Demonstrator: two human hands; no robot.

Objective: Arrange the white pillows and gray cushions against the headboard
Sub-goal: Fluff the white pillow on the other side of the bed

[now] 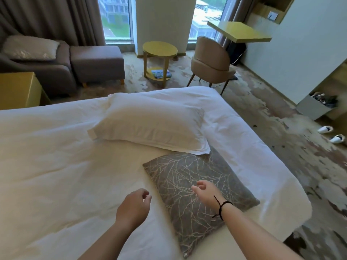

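A gray cushion (189, 186) with a pale branch pattern lies flat on the white bed (56, 156), near its right side. A white pillow (150, 126) lies just beyond it, one corner overlapping the cushion's far edge. My right hand (203, 190) hovers over the middle of the cushion, fingers loosely curled and holding nothing; a black cord is tied round the wrist. My left hand (134, 205) hangs above the sheet just left of the cushion, also loosely curled and empty. No headboard is in view.
Beyond the bed stand a gray armchair (37, 62) with a pale cushion, a gray ottoman (97, 62), a round yellow side table (159, 59), a beige chair (211, 64) and a wall desk (240, 31). White slippers (331, 134) lie on the carpet at right.
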